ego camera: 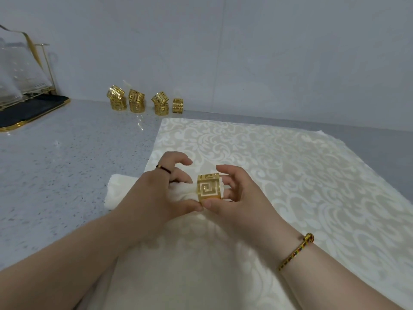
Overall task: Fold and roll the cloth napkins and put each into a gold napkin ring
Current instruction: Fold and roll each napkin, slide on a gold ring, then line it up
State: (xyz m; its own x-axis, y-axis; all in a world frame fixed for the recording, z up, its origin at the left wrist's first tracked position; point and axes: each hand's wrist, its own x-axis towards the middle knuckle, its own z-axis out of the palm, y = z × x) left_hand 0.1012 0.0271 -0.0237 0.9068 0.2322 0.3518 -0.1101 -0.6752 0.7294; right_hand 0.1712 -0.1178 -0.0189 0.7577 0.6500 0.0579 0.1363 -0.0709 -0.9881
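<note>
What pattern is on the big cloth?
Cream cloth with a white damask scroll pattern, seen in the head view.

I see polished gold metal on the napkin ring [209, 186], its cut-out key pattern shiny. The rolled napkin [125, 191] inside it is soft, matt white cloth. The placemat [279, 164] under it looks like woven cream damask with a faint sheen. The countertop [67, 164] is smooth speckled grey stone. The spare rings [143, 103] gleam like mirrors.
</note>
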